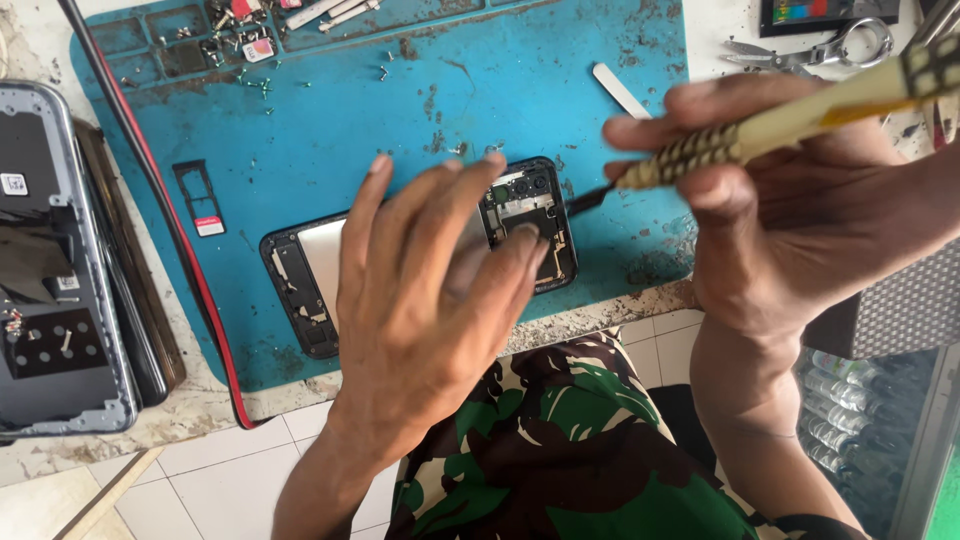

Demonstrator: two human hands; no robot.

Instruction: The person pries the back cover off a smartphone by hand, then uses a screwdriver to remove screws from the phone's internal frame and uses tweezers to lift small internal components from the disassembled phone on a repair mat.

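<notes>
Hands over opened phone

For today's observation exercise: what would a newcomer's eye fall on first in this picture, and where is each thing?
First, the opened phone with its back off, lying mid-way on the worn blue mat. The left hand spreads over it, fingertips on its insides, while the right hand holds a pale patterned tool whose dark tip points at the phone's edge. At far left lies a grey back cover.
</notes>
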